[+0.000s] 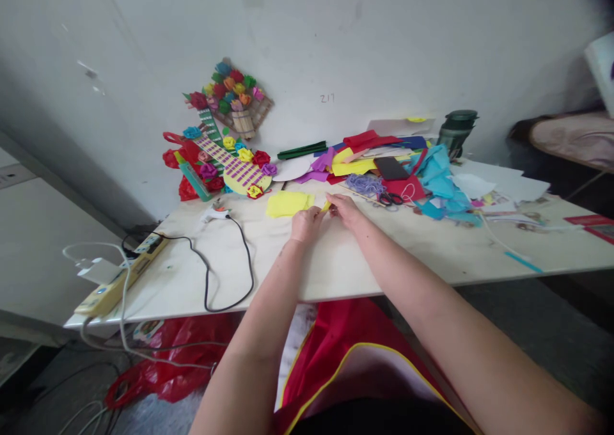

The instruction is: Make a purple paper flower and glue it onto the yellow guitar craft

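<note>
Both my hands meet above the middle of the white table, closed on one small piece of yellow crepe paper (326, 206). My left hand (306, 222) pinches its near left side. From the right, my right hand (343, 210) grips the other side, with its fingertips partly hidden. Just behind my left hand lies a flat stack of yellow crepe paper sheets (288, 204). The held piece is small, and its exact shape is covered by my fingers.
A glue gun (215, 213) with a black cord lies left, near a power strip (122, 275). Paper-flower crafts (235, 160) lean against the wall. Behind my right hand are scissors (391, 199), purple string (364, 184), a phone (390, 168), coloured paper and a dark bottle (455, 133).
</note>
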The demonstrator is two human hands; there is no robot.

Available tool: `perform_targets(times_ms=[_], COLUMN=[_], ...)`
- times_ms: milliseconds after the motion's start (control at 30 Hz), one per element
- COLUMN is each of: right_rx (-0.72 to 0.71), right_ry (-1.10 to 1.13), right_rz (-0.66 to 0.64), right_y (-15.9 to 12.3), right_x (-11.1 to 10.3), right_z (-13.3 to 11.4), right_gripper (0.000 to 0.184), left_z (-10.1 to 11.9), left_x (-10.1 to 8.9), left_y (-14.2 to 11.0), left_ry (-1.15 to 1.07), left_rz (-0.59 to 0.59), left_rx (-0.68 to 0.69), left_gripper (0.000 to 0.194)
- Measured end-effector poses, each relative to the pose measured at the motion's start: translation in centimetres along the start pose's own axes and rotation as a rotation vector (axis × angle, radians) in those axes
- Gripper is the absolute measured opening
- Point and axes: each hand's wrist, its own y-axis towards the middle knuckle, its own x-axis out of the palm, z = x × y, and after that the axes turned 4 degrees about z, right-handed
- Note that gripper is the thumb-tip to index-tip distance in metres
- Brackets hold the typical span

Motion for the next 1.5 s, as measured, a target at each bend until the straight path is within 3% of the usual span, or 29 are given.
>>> perform_targets(times_ms=[200,367,867,1500], right_rx=[0.128,0.131,0.041,-0.069], right_ry=[0.097,0.029,-0.21,-0.325], right_rz=[-0.127,-0.199,0.007,0.086], right_y=[-0.2,-0.7,-0.3,-0.2], right_x=[0.2,0.7,1.0,0.9], right_z=[-0.4,-0.4,0.3,0.7], right_gripper=[0.037,0.03,0.02,0.017], left_z=[-0.9,-0.9,-1.2,-0.8], left_x=[-0.3,-0.6,-0.1,-0.3], left_y=[0.3,0.1,0.2,0.2], left_ry=[-0.335,-0.49,-0.21,-0.068], left_rz=[0.078,0.049,-0.075,-0.131], left_rx=[-0.128,-0.156,-0.108,-0.043], left_gripper=[0.031,0.038,0.031,0.03])
